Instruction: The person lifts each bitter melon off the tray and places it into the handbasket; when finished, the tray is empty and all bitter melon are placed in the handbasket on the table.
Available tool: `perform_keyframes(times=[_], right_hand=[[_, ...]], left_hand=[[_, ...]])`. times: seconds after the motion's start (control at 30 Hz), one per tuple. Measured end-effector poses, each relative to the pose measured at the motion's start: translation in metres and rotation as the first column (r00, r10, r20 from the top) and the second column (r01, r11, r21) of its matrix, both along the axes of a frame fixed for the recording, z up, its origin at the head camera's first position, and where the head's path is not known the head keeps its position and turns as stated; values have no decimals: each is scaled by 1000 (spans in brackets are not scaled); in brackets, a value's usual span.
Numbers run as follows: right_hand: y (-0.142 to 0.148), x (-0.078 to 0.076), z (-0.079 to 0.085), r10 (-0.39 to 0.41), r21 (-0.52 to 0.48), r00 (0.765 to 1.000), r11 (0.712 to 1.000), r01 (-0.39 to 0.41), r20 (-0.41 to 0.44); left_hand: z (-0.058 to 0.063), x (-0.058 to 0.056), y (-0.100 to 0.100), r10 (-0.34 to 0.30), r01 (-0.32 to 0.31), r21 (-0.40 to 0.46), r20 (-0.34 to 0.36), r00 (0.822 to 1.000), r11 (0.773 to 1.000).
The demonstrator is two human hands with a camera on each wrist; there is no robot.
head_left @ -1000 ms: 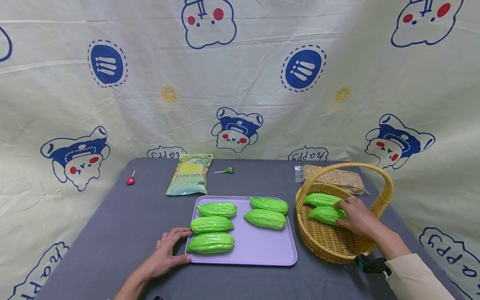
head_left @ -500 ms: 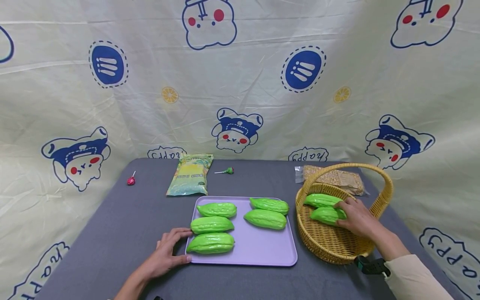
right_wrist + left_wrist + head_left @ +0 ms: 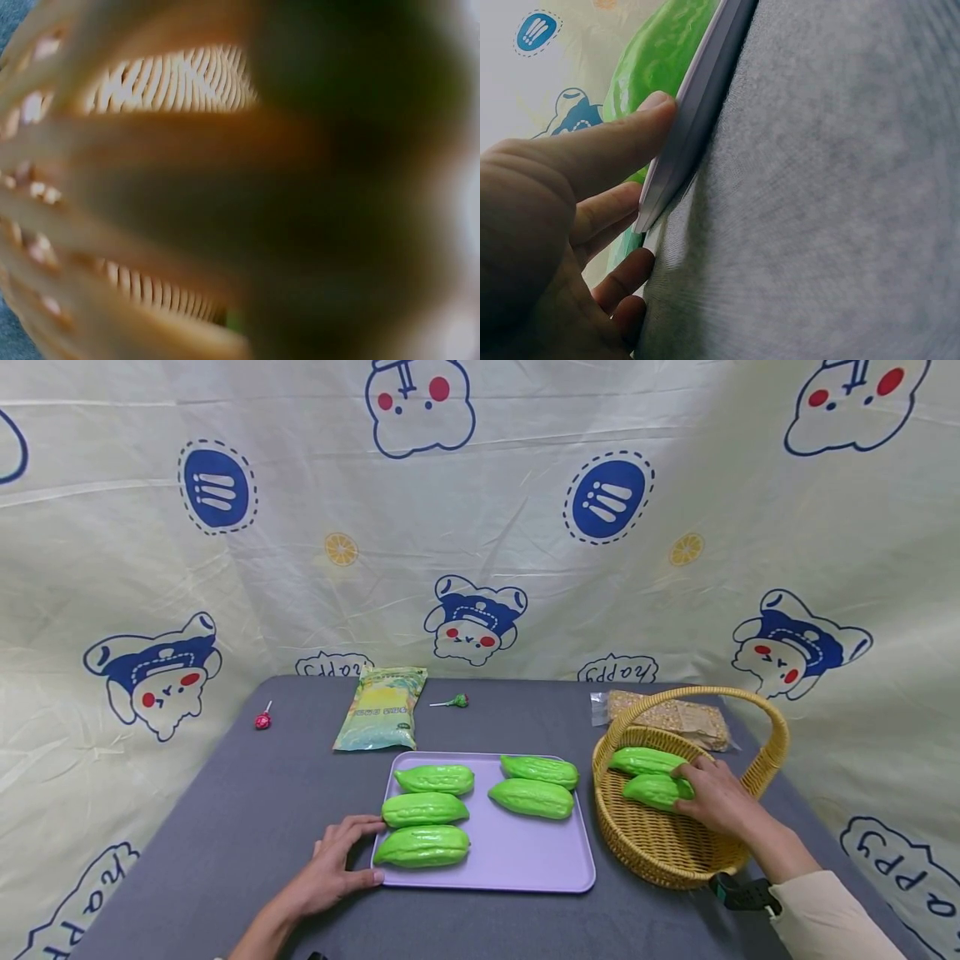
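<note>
My left hand [image 3: 333, 866] touches the left side of a lilac tray [image 3: 525, 860]; in the left wrist view the thumb [image 3: 622, 139] lies against its rim. Three green bitter melons, the nearest one [image 3: 423, 847] lowest, line the tray's left half. Two more, one a little nearer [image 3: 531, 798], lie at its right. Inside a wicker basket [image 3: 637, 852] my right hand [image 3: 722, 797] grips the nearer bitter melon [image 3: 656, 790] by its right end. Another bitter melon [image 3: 643, 760] lies right behind that one. The right wrist view shows blurred wickerwork, and the right fingertips are hidden there.
The basket's tall handle [image 3: 701, 691] arches over the right hand. Behind the basket lies a clear bag of tan grains [image 3: 667, 710]. A green-yellow packet [image 3: 382, 708] and a green lollipop [image 3: 459, 700] lie behind the tray, a red lollipop [image 3: 262, 721] far left.
The nearer bitter melon in the basket has shifted very slightly right with my right hand's grip on it. The left hand, the tray and its bitter melons have stayed in place.
</note>
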State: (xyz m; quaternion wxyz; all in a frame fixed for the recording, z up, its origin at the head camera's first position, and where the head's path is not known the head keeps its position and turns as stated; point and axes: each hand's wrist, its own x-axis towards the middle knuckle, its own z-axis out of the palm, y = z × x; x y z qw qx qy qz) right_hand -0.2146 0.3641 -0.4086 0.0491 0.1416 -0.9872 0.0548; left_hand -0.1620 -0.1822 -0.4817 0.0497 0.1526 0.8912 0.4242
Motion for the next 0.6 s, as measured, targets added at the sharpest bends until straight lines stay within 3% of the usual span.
perform_keyframes(times=[0.6], right_hand=[[-5,-1,15,-34,-86,999,996,37,36]], left_hand=[[1,1,1,-10,10,4,-44,999,1000]])
